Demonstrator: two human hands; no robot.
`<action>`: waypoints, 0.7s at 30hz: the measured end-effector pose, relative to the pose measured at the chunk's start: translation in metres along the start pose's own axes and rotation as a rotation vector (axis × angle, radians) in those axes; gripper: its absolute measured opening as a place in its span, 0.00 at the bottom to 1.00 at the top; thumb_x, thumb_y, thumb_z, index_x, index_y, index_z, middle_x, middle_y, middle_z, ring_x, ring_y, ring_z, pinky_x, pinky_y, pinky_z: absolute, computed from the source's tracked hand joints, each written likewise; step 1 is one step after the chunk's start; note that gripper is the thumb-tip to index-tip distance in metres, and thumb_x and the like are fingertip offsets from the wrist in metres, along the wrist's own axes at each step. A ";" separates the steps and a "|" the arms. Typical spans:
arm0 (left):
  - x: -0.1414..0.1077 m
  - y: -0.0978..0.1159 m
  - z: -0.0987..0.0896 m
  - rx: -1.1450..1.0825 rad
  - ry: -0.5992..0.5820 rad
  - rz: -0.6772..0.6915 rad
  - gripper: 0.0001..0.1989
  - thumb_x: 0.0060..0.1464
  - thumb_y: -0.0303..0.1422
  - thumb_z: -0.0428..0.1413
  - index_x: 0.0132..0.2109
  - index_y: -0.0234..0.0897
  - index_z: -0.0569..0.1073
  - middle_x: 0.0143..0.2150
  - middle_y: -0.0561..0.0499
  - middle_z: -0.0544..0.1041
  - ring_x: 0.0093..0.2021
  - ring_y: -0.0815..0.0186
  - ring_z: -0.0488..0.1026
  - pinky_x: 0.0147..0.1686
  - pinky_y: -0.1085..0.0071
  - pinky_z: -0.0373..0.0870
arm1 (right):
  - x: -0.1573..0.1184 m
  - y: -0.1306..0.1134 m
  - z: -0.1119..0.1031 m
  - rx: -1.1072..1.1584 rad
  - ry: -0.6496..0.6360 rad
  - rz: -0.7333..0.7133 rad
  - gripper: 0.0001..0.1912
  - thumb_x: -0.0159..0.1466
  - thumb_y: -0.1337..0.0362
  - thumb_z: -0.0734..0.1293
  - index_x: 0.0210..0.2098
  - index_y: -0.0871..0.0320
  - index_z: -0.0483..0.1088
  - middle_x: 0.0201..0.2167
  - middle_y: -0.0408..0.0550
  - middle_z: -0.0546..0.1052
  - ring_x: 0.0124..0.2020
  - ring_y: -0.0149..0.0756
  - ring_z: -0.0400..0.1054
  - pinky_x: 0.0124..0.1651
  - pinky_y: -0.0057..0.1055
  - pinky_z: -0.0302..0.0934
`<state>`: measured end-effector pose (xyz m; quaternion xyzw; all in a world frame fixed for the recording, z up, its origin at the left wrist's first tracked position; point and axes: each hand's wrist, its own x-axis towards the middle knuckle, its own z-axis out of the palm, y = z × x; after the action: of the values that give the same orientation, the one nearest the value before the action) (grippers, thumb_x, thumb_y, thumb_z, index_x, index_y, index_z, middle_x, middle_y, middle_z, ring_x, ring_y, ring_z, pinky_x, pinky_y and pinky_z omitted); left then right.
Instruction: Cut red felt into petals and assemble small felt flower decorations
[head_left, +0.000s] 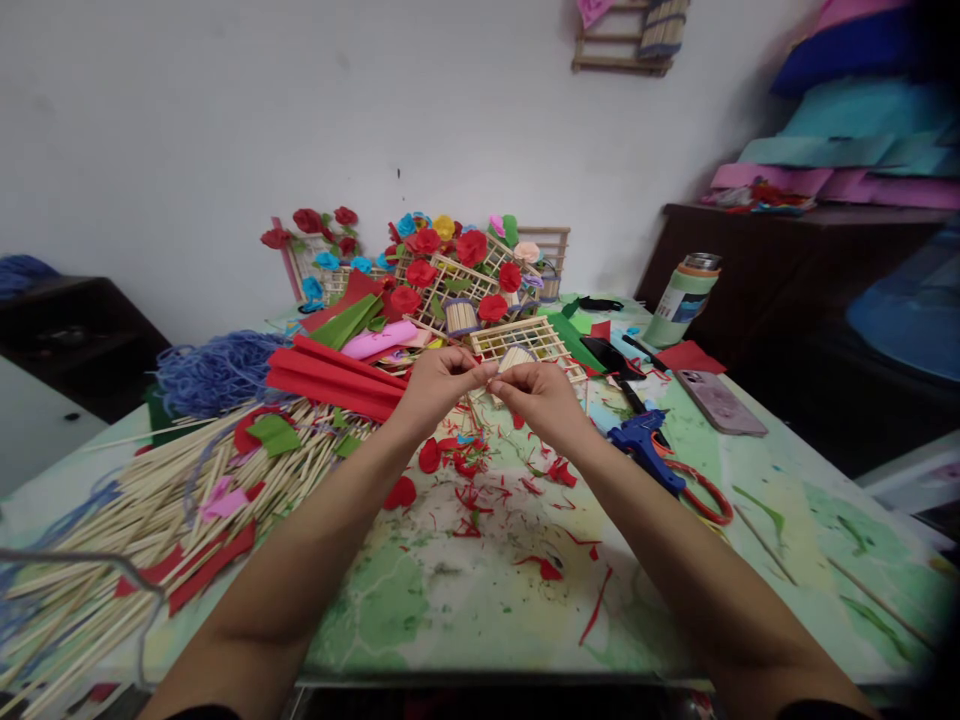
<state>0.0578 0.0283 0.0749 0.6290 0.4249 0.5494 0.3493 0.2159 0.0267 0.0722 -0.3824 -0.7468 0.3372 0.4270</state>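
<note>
My left hand and my right hand meet fingertip to fingertip above the middle of the table. The fingers of both are pinched together. Whatever lies between them is too small to make out. Just behind my hands is a wooden stick lattice with a small stick basket at its front. Below them, red paper scraps are strewn over the tabletop. Folded red paper lies close to my left wrist.
Loose wooden sticks and blue yarn cover the left side. Paper flowers on lattices stand at the back. To the right are a blue glue gun, red-handled scissors, a phone and a bottle.
</note>
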 end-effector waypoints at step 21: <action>0.002 -0.002 0.002 -0.107 0.000 -0.081 0.17 0.38 0.36 0.63 0.15 0.34 0.64 0.15 0.57 0.61 0.20 0.75 0.56 0.23 0.74 0.53 | -0.004 0.001 0.008 -0.194 0.051 -0.108 0.11 0.58 0.63 0.63 0.24 0.60 0.72 0.17 0.41 0.67 0.20 0.26 0.55 0.26 0.27 0.48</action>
<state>0.0600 0.0310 0.0737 0.5919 0.4200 0.5566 0.4043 0.2102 0.0225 0.0661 -0.3896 -0.7842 0.2301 0.4245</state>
